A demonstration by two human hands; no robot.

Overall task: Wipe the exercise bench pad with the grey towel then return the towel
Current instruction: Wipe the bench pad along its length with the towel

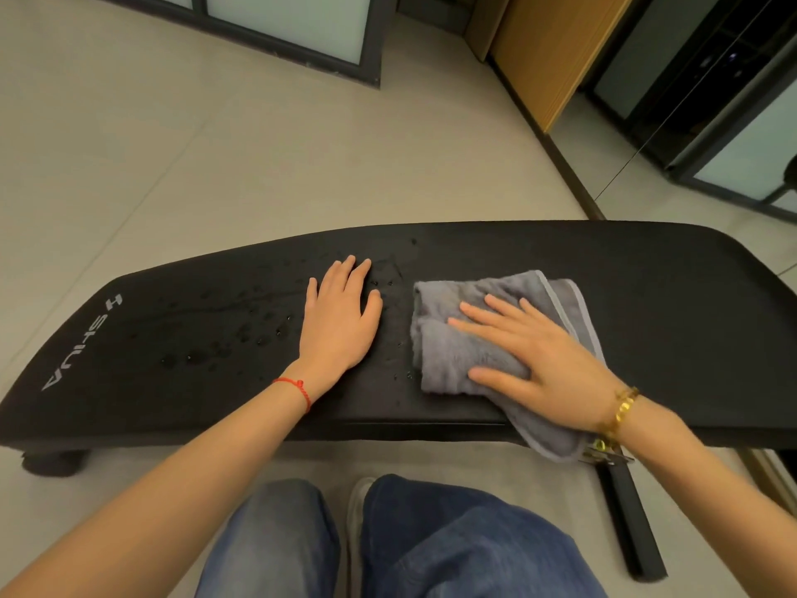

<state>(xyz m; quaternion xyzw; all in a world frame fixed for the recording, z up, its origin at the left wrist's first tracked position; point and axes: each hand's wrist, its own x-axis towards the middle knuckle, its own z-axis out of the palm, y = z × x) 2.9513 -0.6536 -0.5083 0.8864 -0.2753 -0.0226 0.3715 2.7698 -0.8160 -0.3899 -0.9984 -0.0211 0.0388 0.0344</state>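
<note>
A long black exercise bench pad (647, 295) lies across the view, with white lettering at its left end. Water drops speckle its left and middle part. The folded grey towel (453, 351) lies on the pad right of centre, one corner hanging over the near edge. My right hand (534, 360) presses flat on the towel with straight, spread fingers. Just left of the towel, my left hand (340, 317) rests flat on the bare wet pad, fingers straight.
Pale tiled floor (215, 157) surrounds the bench. A black bench foot (54, 461) shows at the lower left and a black frame bar (625, 520) at the lower right. A wooden cabinet (552, 49) and dark-framed glass doors (302, 23) stand behind. My legs in jeans (431, 541) are in front of the bench.
</note>
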